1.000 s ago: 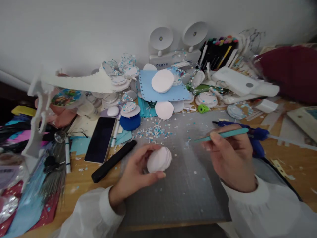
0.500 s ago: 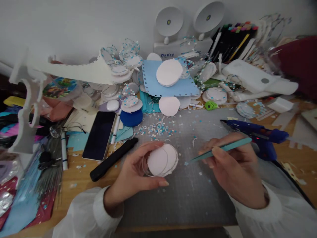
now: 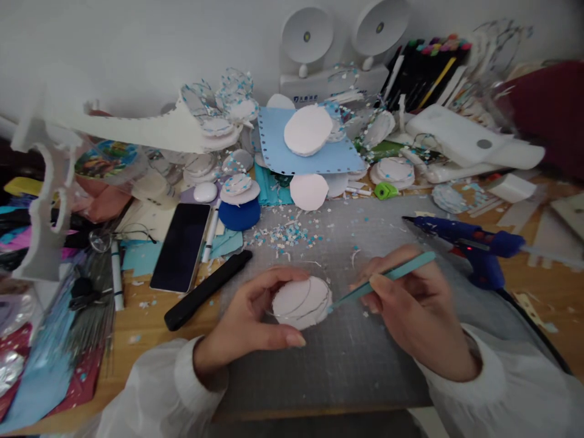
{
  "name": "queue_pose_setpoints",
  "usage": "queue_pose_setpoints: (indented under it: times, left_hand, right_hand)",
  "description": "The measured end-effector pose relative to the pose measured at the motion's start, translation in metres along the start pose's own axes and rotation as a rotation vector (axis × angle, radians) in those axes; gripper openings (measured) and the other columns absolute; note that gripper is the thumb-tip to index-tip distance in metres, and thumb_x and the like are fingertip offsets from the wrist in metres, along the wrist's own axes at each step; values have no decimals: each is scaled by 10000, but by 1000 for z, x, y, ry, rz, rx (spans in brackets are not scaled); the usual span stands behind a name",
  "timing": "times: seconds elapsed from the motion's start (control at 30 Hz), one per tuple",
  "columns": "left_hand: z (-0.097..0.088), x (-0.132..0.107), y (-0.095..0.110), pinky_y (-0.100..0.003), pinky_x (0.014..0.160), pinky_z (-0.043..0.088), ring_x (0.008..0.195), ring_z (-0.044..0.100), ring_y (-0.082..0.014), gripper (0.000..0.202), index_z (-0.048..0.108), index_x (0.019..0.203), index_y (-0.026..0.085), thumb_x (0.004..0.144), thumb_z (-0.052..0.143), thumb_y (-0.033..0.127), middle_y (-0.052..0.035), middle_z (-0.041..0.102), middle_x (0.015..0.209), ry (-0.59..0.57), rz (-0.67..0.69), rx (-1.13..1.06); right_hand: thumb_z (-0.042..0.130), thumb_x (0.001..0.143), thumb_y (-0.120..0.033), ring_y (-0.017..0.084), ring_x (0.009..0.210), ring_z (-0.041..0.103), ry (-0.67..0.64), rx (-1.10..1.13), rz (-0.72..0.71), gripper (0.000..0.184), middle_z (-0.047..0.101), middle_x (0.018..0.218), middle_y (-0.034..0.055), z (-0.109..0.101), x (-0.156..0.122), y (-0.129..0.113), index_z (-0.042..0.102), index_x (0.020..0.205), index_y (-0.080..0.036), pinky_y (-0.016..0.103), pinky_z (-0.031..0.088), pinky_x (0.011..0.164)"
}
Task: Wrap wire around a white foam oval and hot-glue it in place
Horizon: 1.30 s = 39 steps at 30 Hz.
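My left hand (image 3: 249,319) curls around a small stack of pale pink round discs (image 3: 303,301), thumb below and fingers over the top, just above the grey cutting mat (image 3: 347,359). My right hand (image 3: 413,310) pinches teal tweezers (image 3: 383,281) whose tip touches the right edge of the discs. Both wrists wear white sleeves.
A blue glue gun (image 3: 474,246) lies right of my right hand. A black bar-shaped tool (image 3: 207,289) and a phone (image 3: 181,246) lie to the left. Blue and white confetti (image 3: 287,234) is scattered on the mat's far edge. Paper discs, a blue sheet (image 3: 278,152) and markers (image 3: 426,64) crowd the back.
The tweezers' tip has moved left from well clear of the discs to their right edge. My left hand turned the discs so their flat faces show and shifted slightly down.
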<state>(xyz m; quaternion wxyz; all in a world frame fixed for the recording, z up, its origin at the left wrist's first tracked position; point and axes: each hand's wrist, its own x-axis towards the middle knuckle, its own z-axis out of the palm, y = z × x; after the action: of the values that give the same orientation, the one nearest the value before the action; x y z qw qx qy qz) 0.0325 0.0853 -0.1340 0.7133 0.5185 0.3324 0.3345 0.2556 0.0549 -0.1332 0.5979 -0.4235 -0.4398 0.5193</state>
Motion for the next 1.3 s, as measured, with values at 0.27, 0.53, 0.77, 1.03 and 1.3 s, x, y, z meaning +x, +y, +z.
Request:
queue_pose_setpoints:
  times: [0.27,0.53,0.77,1.03,1.3]
  left_hand:
    - [0,-1,0,-337,917,436,1050,571,-251,626,675,1125,205,557,871,382,-84,628,1132,-24,-17,-6]
    - [1,-1,-1,-318,911,436,1051,570,-239,633,673,1134,210,554,877,361,-79,619,1146,-34,-18,-11]
    - [2,-1,0,-313,905,446,1046,574,-233,620,677,1131,210,561,875,352,-79,620,1135,-28,-17,-38]
    - [0,0,0,-313,882,448,1021,583,-240,606,681,1131,202,580,859,380,-85,631,1123,-35,-9,-28]
    - [-2,-2,-2,-308,895,444,1036,580,-237,618,680,1141,216,579,856,402,-81,629,1155,-47,3,-44]
  right_hand:
    - [658,858,-219,74,538,523,-15,6,16,67,602,731,-32,-1,-2,1,598,865,-250,187,450,460]
    - [645,862,-202,81,556,521,-44,7,34,75,586,730,-32,-1,-3,3,592,868,-255,184,468,465]
    - [665,849,-218,75,550,528,-42,-31,31,78,597,774,-27,-1,-4,2,606,875,-262,180,473,459]
    - [667,850,-236,102,648,584,-50,-46,-12,88,610,818,-18,-1,-3,-1,614,909,-274,190,488,496]
    - [645,869,-264,150,708,633,-90,-49,-34,79,674,828,18,1,2,-6,632,941,-294,246,542,524]
